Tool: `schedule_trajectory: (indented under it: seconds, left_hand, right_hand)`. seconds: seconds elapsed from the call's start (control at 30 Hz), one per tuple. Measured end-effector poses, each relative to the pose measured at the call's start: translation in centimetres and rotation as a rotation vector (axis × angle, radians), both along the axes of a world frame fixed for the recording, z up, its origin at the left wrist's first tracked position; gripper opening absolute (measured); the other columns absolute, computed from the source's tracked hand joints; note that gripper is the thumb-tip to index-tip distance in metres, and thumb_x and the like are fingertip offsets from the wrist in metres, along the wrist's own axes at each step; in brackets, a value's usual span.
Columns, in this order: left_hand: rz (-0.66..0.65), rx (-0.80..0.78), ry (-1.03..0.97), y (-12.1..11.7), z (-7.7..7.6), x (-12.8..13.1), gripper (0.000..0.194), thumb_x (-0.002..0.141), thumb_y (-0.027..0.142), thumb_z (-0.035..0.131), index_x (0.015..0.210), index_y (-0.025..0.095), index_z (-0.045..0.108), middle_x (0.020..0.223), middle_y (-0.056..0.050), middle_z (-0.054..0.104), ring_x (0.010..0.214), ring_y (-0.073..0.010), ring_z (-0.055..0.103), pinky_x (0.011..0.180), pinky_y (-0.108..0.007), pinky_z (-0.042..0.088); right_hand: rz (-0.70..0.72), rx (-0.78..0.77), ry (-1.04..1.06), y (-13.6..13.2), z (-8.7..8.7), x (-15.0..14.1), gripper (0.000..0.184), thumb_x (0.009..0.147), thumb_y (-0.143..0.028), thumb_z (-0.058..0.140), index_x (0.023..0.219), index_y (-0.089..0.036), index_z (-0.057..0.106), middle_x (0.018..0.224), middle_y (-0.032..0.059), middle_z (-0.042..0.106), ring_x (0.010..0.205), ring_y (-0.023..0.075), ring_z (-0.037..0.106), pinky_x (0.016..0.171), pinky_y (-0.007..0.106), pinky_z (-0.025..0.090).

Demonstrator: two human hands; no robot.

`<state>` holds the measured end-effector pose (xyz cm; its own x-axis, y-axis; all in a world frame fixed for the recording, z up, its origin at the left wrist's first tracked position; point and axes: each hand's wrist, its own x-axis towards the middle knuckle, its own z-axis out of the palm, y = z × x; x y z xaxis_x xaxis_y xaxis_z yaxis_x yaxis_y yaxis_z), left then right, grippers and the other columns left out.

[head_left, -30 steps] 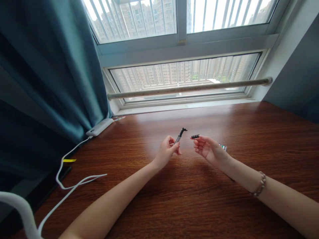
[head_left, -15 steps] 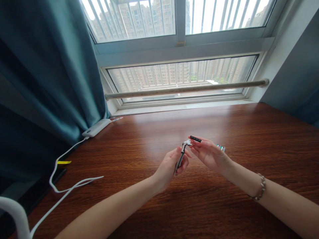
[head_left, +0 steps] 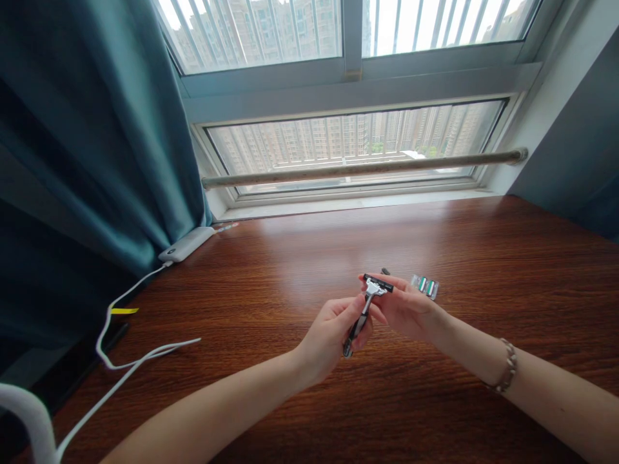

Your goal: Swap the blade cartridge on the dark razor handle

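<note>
My left hand is closed round the black and silver handle of a razor, which tilts up and to the right. At the handle's top, the silver neck meets a black razor cartridge. My right hand grips this cartridge at its right end and from behind, with some fingers hidden. Just beyond those fingers lies a small dark piece, too small to name. A clear case with green and white cartridges rests on the table behind my right hand.
The brown wooden table reaches to the window sill. A white power bank with a white cable lies at the left by the blue curtain. A yellow strip is near the cable. A pipe crosses the window.
The cartridge, apart from or only near the razor's neck before, now sits against it. The razor has turned so its head faces me. More of the clear case shows.
</note>
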<state>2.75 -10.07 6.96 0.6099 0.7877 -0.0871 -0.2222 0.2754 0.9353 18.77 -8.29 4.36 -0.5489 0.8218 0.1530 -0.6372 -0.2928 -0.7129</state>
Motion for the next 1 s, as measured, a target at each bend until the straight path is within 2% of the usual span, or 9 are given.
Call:
schedule_trajectory:
  seconds: [0.33, 0.57, 0.77, 1.0]
  left_hand:
    - [-0.042, -0.098, -0.05, -0.46, -0.38, 0.23, 0.036, 0.081, 0.047, 0.043, 0.069, 0.014, 0.051, 0.045, 0.005, 0.035, 0.042, -0.0061, 0.029, 0.044, -0.021, 0.019]
    - [-0.058, -0.093, -0.031, -0.55, -0.39, 0.15, 0.037, 0.079, 0.049, 0.044, 0.069, 0.014, 0.049, 0.046, 0.005, 0.035, 0.042, -0.0056, 0.028, 0.044, -0.021, 0.021]
    - [-0.063, -0.058, -0.023, -0.41, -0.65, 0.1, 0.036, 0.08, 0.047, 0.045, 0.066, 0.014, 0.048, 0.049, 0.004, 0.036, 0.044, -0.0052, 0.03, 0.044, -0.021, 0.021]
    - [-0.073, -0.105, -0.048, -0.45, -0.62, 0.12, 0.035, 0.081, 0.046, 0.044, 0.067, 0.014, 0.046, 0.049, 0.005, 0.034, 0.044, -0.005, 0.029, 0.044, -0.021, 0.019]
  right_hand:
    - [0.005, -0.054, 0.009, -0.1, -0.32, 0.12, 0.044, 0.067, -0.028, 0.07, 0.108, -0.019, 0.059, 0.096, 0.0046, 0.064, 0.084, 0.012, 0.056, 0.071, 0.022, 0.044]
    - [-0.006, -0.06, -0.025, -0.1, -0.31, 0.18, 0.045, 0.063, -0.029, 0.073, 0.105, -0.019, 0.061, 0.096, 0.0049, 0.064, 0.085, 0.012, 0.057, 0.076, 0.022, 0.043]
    - [-0.007, -0.044, -0.027, -0.12, -0.32, 0.26, 0.04, 0.066, -0.027, 0.07, 0.104, -0.019, 0.062, 0.099, 0.0045, 0.064, 0.084, 0.0118, 0.057, 0.073, 0.022, 0.043]
    - [-0.029, 0.0, -0.063, 0.09, -0.62, 0.47, 0.038, 0.067, -0.028, 0.069, 0.104, -0.02, 0.062, 0.103, 0.0056, 0.063, 0.089, 0.0126, 0.056, 0.078, 0.025, 0.041]
